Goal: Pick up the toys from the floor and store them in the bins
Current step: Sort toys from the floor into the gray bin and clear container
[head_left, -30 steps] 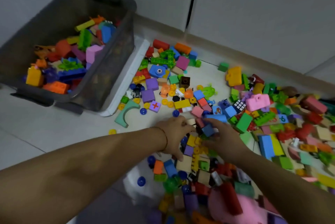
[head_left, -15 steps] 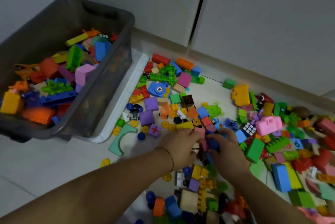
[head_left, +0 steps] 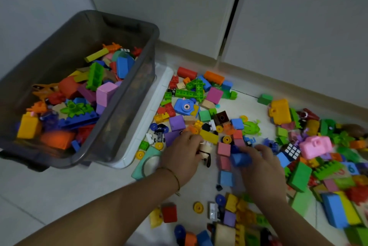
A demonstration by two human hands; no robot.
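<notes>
Bin (head_left: 129, 118) lies lengthwise toward cabinet (head_left: 169, 6); right-hand grip (head_left: 260, 168) holds blue block (head_left: 240, 159).

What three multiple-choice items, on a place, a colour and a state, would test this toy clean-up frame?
1. The grey bin stands: A) left of the floor toys; B) right of them; C) on a shelf.
2. The toy camera beside the puzzle cube is: A) yellow; B) pink; C) red.
3. The right hand: A) lies flat on bare floor; B) is inside the bin; C) grips a blue block.
Key: 1 A, the bin sits at the left edge of the spread; 2 B, the camera is plainly pink; 3 C, the hand curls round the block, while the left hand pinches a beige toy.
</notes>
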